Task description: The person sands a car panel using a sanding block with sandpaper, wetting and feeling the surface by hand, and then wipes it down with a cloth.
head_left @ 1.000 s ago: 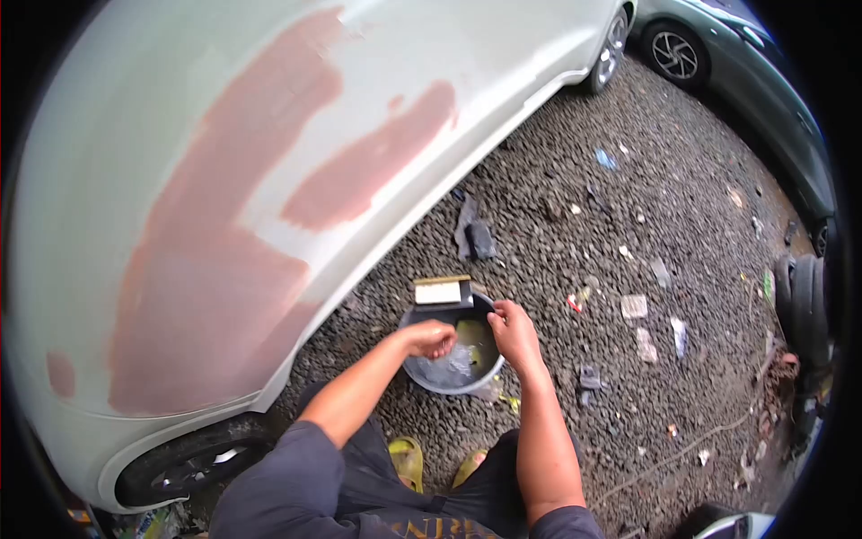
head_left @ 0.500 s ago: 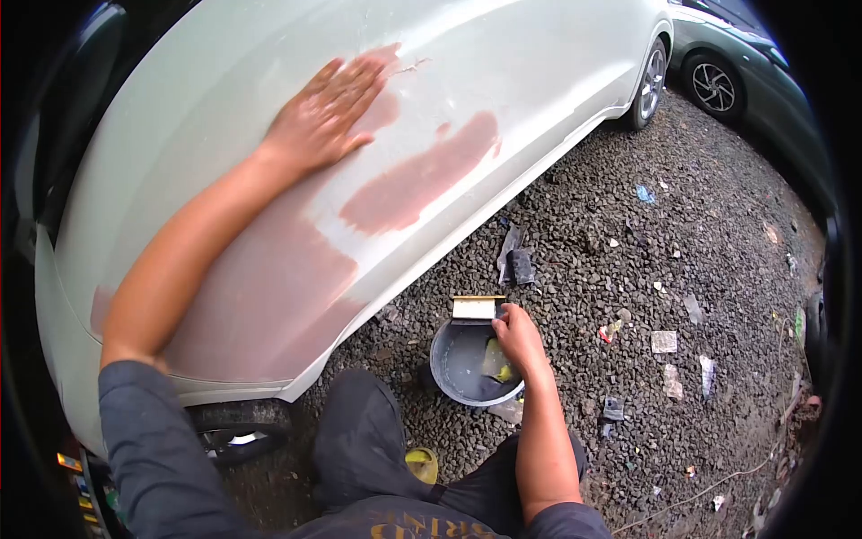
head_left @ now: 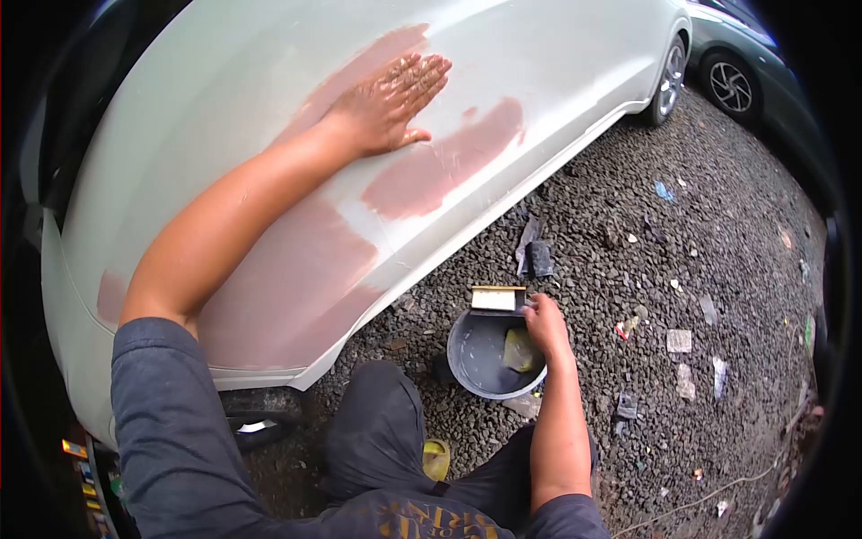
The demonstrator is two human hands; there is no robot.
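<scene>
The bucket is open from above, its far edge obstructed by the pale block (and the right hand)

Soft daylight glares in pale streaks off the glossy white car body as we view the grey gravel ground in even, muted light, fisheye distortion bending the scene toward blackened corners.

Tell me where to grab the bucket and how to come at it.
Best, I'd judge, pinch the bucket by its left rim, coming from above: its round mouth faces up and that edge looks unobstructed, while the white-faced block sits at the far rim and the right hand at the right.
</scene>
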